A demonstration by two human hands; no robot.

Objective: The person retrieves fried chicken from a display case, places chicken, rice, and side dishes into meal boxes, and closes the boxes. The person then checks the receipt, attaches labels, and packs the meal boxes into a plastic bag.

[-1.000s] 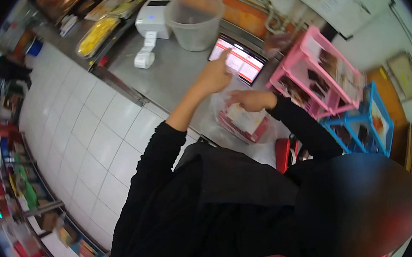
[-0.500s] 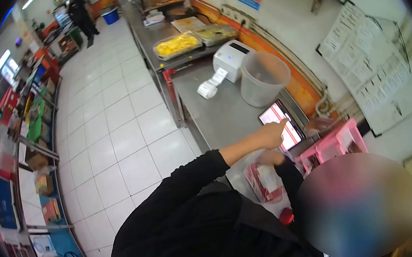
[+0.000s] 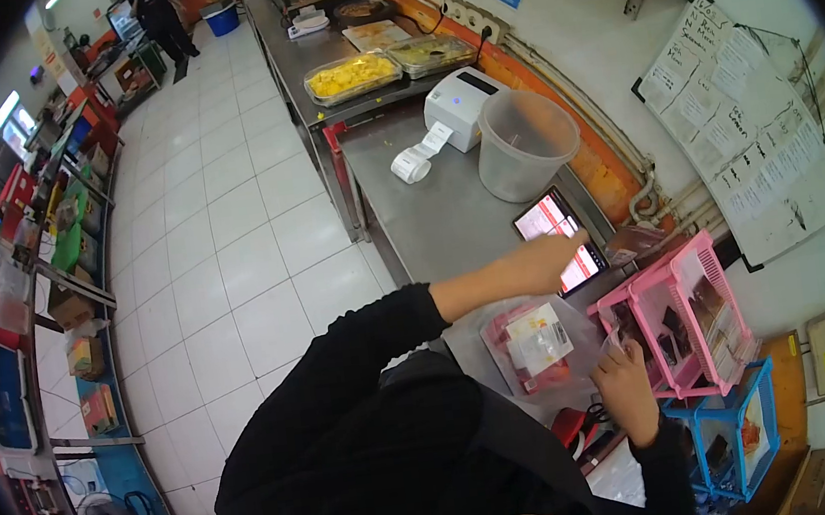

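My left hand (image 3: 537, 264) reaches over a lit tablet (image 3: 551, 218) on the steel counter, index finger stretched out over its screen and nothing held. Part of the screen is hidden behind it. Below that hand lies a clear plastic bag (image 3: 584, 355) with pink-red packs and a white label (image 3: 538, 335) in it. My right hand (image 3: 626, 384) pinches the bag's right edge, beside a pink basket rack (image 3: 675, 315). Black-handled scissors (image 3: 598, 413) and a red item (image 3: 569, 426) lie just left of the right hand.
Past the tablet stand a translucent bucket (image 3: 527, 150) and a white label printer (image 3: 463, 108) with a curled paper strip. Trays of yellow food (image 3: 353, 76) sit farther along. A blue rack (image 3: 738, 434) is at right. Shelves line the left side; a person (image 3: 162, 22) stands far back.
My right hand has moved down and right from beside the tablet, drawing the bag's edge outward. The left hand stays over the tablet. Earlier, the whole view swung toward the aisle.
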